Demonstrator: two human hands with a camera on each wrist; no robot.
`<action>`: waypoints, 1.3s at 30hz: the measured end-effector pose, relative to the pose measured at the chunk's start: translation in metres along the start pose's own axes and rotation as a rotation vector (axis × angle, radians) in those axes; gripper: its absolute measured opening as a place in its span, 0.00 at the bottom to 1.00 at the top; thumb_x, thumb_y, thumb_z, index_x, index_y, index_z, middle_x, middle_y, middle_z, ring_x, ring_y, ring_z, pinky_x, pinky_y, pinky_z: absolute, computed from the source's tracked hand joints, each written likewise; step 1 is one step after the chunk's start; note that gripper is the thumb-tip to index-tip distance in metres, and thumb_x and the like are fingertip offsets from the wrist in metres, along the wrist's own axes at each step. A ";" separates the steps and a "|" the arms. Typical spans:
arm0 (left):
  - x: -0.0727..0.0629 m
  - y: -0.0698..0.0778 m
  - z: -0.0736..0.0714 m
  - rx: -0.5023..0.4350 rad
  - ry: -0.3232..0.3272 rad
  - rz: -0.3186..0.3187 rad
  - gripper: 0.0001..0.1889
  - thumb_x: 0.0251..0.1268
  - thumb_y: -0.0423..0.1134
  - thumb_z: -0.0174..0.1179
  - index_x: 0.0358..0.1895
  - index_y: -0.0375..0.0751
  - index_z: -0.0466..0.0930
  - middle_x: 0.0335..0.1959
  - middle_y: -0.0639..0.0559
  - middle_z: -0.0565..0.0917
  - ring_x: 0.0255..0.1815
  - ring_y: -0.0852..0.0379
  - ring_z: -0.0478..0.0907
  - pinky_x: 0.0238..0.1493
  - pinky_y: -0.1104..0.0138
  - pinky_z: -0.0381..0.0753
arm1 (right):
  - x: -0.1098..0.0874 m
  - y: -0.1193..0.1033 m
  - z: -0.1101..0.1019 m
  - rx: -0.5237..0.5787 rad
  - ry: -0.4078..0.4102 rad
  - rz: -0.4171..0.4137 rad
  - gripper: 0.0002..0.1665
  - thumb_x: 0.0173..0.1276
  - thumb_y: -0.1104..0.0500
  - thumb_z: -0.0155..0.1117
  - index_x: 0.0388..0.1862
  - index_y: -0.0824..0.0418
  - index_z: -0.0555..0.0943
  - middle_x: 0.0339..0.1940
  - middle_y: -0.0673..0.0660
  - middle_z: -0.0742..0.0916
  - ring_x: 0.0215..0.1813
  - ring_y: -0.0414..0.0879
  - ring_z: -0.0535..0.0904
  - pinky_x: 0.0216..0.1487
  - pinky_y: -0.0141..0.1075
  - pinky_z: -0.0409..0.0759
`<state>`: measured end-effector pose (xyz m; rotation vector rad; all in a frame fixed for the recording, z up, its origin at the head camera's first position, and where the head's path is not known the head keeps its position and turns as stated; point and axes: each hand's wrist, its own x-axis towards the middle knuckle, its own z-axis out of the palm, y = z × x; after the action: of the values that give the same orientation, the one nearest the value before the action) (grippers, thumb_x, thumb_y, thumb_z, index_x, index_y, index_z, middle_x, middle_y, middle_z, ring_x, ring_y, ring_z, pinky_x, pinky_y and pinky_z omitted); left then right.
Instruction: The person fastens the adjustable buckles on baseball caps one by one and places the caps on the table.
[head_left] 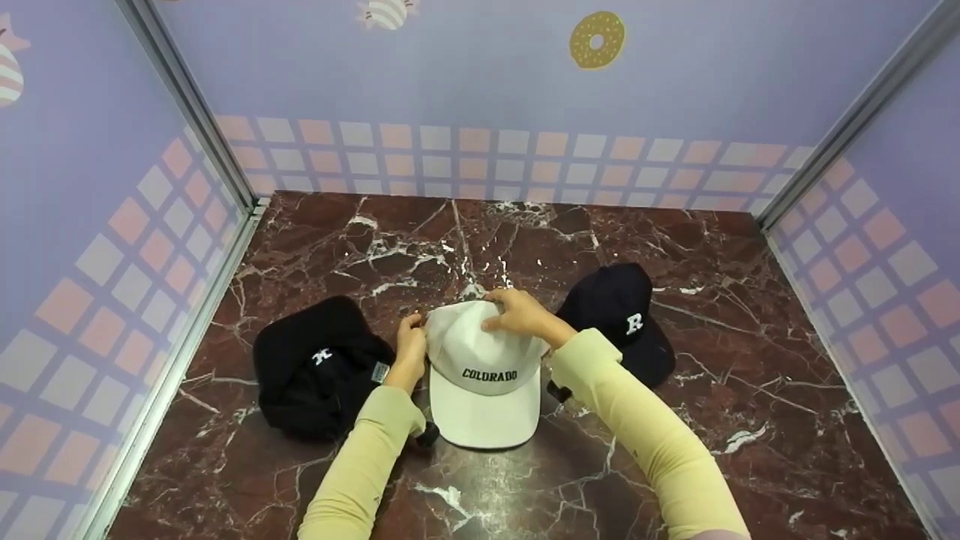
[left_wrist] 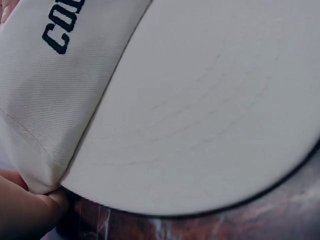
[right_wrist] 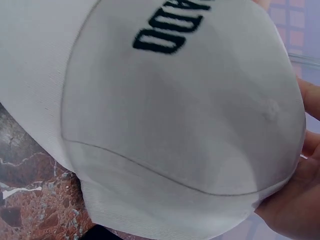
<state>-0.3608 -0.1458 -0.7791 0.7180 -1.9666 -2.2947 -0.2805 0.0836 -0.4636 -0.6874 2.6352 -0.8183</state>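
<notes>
Adjusting the white cap (head_left: 486,409) looks like the step in hand. It faces the wearer brim-first at the marbled surface (head_left: 469,499), between a black cap (head_left: 289,367) and a navy cap (head_left: 607,300). The left hand's (head_left: 409,351) grip clamps its edge beside the brim — the right hand's (head_left: 525,313) holds the crown. Next probably calls for even, gentle shaping.

On the bench (head_left: 525,495), a white cap (head_left: 482,390) is held by the left grip (head_left: 409,347) and right grip (head_left: 523,313), between a black cap (head_left: 304,375) and an R-marked cap (head_left: 615,311).
</notes>
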 end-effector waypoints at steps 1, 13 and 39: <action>0.010 -0.010 -0.001 0.000 -0.006 0.001 0.21 0.54 0.29 0.44 0.53 0.47 0.67 0.50 0.48 0.71 0.47 0.53 0.71 0.45 0.64 0.71 | 0.000 0.000 -0.001 0.008 -0.005 0.004 0.28 0.51 0.54 0.67 0.50 0.64 0.75 0.47 0.61 0.81 0.49 0.53 0.76 0.49 0.43 0.73; 0.058 -0.053 0.000 0.079 -0.041 0.007 0.21 0.50 0.27 0.46 0.47 0.52 0.74 0.42 0.47 0.75 0.45 0.52 0.72 0.41 0.63 0.72 | -0.004 0.004 -0.005 0.176 -0.106 -0.034 0.11 0.51 0.59 0.66 0.20 0.61 0.73 0.15 0.47 0.69 0.21 0.39 0.63 0.22 0.28 0.64; -0.081 0.077 0.022 0.226 -0.048 0.050 0.08 0.54 0.39 0.53 0.37 0.45 0.78 0.34 0.51 0.79 0.33 0.57 0.73 0.34 0.66 0.71 | -0.013 0.017 -0.001 0.748 -0.399 0.134 0.05 0.54 0.61 0.59 0.22 0.53 0.79 0.20 0.44 0.82 0.25 0.38 0.77 0.30 0.31 0.75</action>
<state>-0.3171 -0.1152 -0.6787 0.6250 -2.2631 -2.1030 -0.2758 0.1030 -0.4709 -0.3988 1.7992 -1.3437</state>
